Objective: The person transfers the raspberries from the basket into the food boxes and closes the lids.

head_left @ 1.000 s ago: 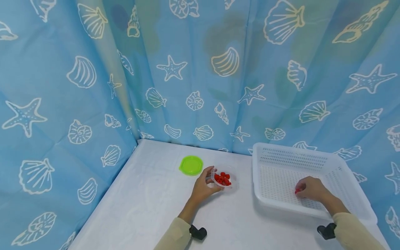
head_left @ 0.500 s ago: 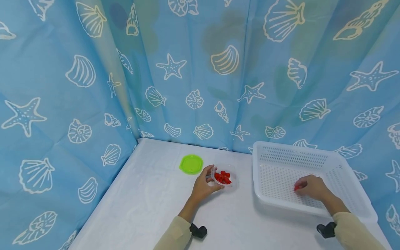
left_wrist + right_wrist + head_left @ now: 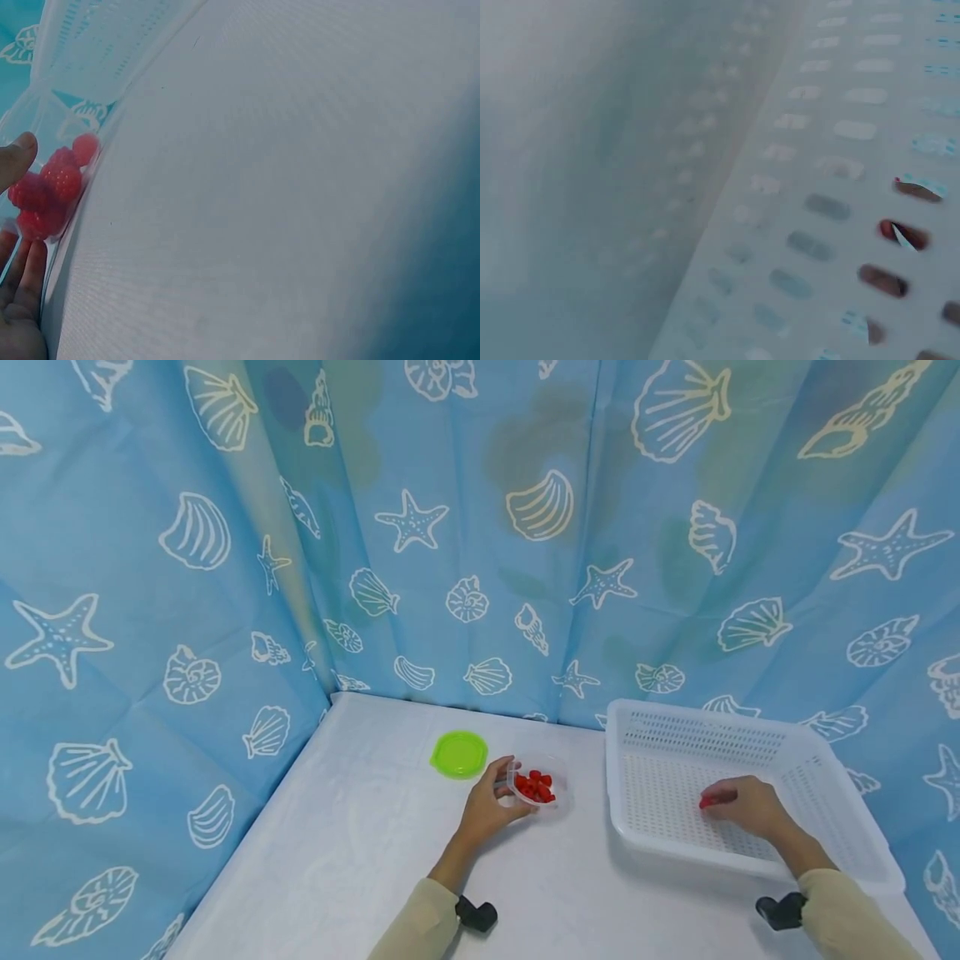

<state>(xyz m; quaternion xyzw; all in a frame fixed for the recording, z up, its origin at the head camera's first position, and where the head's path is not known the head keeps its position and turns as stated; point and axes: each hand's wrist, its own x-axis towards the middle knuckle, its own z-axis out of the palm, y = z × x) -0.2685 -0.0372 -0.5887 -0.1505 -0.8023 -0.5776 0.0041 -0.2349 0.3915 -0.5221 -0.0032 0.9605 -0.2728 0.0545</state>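
Note:
My left hand (image 3: 487,806) grips a clear round plastic tub (image 3: 558,772) from its left side, thumb and fingers spread around the wall. Several red raspberries (image 3: 56,184) lie bunched in the tub, their bumpy skins plain in the left wrist view. Inside the white perforated basket (image 3: 615,777), my right hand (image 3: 750,810) pinches a red raspberry (image 3: 706,802) at its fingertips, close over the basket floor. In the right wrist view the slotted basket wall (image 3: 780,187) hides most of that hand; only bits of skin and red show through the slots.
A bright green lid (image 3: 459,754) lies flat on the white tabletop (image 3: 360,827), behind and left of the tub. The basket stands at the right, its raised rim between the two hands. A blue shell-print curtain (image 3: 465,527) closes off the back and left.
My right hand has shifted slightly left and away from me inside the basket, the raspberry moving with it. The left hand and the tub stay as they were.

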